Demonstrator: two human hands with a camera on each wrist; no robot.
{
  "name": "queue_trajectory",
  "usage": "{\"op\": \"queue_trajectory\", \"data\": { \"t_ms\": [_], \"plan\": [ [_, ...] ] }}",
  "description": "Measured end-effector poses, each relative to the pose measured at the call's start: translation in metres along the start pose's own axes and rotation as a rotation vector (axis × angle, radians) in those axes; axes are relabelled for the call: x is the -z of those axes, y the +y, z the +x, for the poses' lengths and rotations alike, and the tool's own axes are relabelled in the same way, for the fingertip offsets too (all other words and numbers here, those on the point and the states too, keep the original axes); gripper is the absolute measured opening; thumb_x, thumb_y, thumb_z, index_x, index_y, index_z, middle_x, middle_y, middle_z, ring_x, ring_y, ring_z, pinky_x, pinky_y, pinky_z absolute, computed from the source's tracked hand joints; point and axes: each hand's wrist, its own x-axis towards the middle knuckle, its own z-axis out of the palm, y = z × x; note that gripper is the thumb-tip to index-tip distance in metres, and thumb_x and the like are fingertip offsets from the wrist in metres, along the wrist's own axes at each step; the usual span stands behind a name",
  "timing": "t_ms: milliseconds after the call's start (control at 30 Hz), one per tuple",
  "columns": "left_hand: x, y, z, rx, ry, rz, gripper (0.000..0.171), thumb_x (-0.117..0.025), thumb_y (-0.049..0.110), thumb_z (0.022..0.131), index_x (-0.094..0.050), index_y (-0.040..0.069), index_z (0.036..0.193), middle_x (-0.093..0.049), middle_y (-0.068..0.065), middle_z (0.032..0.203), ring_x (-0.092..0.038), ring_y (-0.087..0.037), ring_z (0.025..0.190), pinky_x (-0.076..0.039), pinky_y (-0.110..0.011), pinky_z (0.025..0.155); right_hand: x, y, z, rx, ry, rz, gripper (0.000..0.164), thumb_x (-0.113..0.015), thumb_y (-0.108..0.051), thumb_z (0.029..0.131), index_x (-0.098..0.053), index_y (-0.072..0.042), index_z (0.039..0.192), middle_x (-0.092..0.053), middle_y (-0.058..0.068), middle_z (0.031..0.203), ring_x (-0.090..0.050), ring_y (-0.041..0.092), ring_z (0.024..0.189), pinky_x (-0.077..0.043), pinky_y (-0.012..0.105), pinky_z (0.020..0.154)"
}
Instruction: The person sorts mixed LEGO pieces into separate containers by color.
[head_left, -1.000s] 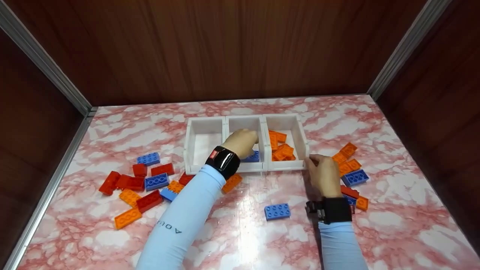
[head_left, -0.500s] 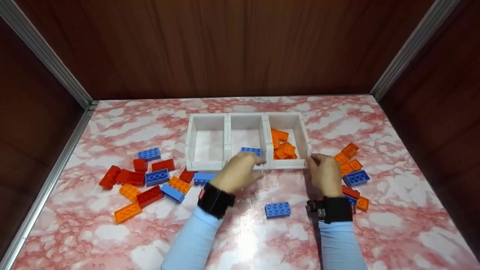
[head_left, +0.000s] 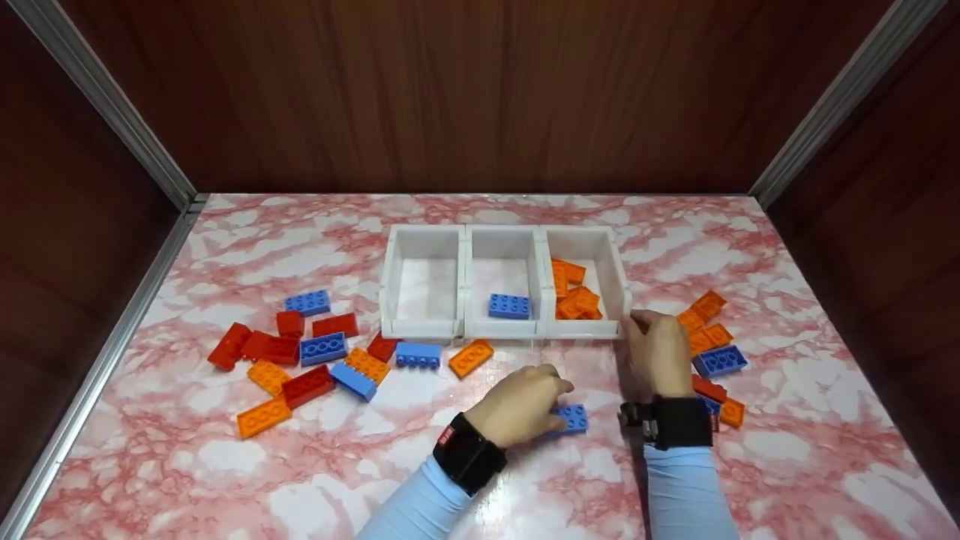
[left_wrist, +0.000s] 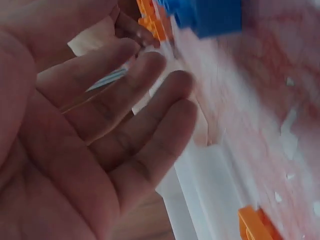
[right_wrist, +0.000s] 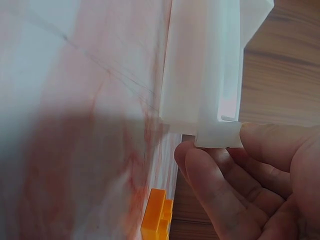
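My left hand (head_left: 519,406) reaches over a blue building brick (head_left: 572,418) lying studs up on the table, and covers part of it in the head view. In the left wrist view its fingers (left_wrist: 150,130) are loosely extended with nothing between them, and a blue brick (left_wrist: 210,17) shows beyond. My right hand (head_left: 660,352) pinches the near right corner of the white bin (right_wrist: 220,135), thumb on one side and fingers on the other. That right bin holds several orange bricks (head_left: 577,302). One blue brick (head_left: 509,305) lies in the middle bin (head_left: 504,330).
The left bin (head_left: 424,330) joins the other two in a row. Loose red (head_left: 308,385), blue (head_left: 323,348) and orange bricks (head_left: 264,417) lie scattered on the left. More orange bricks (head_left: 708,305) and a blue brick (head_left: 720,361) lie right of my right hand.
My left hand has come out of the middle bin, leaving a blue brick inside, and moved toward the front to the lone blue brick. My right hand keeps its grip on the bin corner.
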Motion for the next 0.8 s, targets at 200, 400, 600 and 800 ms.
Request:
{"op": "queue_trajectory", "data": {
  "t_ms": [200,400,600,800],
  "plan": [
    [-0.006,0.004,0.001,0.037,-0.039,0.024,0.037,-0.084,0.023,0.080,-0.074,0.009,0.112,-0.067,0.000,0.094,-0.058,-0.011,0.081,-0.049,-0.023,0.074,0.000,-0.001,0.001,-0.048,-0.022,0.017,0.031,-0.059,-0.019,0.101,-0.070,0.005,0.117,-0.070,0.023,0.105,-0.065,0.036,0.095,-0.050,0.050,0.087],
    [-0.010,0.004,0.001,0.048,-0.030,0.036,0.024,-0.085,0.019,0.077,-0.076,0.010,0.098,-0.064,0.003,0.082,-0.055,-0.009,0.073,-0.047,-0.024,0.067,0.001,-0.001,0.001,-0.067,-0.047,0.025,0.033,-0.057,-0.020,0.101,-0.069,0.004,0.119,-0.070,0.023,0.108,-0.065,0.036,0.096,-0.050,0.050,0.088],
    [-0.013,0.004,0.002,0.070,-0.024,0.060,0.020,-0.087,0.018,0.074,-0.075,0.011,0.088,-0.062,0.004,0.077,-0.053,-0.010,0.069,-0.046,-0.025,0.064,0.001,0.001,0.001,-0.053,-0.042,0.022,0.032,-0.057,-0.020,0.102,-0.069,0.004,0.120,-0.070,0.023,0.108,-0.065,0.035,0.095,-0.051,0.050,0.087],
    [-0.015,0.003,0.001,0.090,-0.035,0.046,0.017,-0.086,0.015,0.073,-0.073,0.011,0.083,-0.060,0.004,0.075,-0.052,-0.011,0.067,-0.046,-0.027,0.063,0.001,0.000,0.001,-0.051,-0.034,0.026,0.030,-0.059,-0.019,0.101,-0.070,0.004,0.117,-0.071,0.022,0.103,-0.066,0.034,0.092,-0.051,0.049,0.085]
  ]
}}
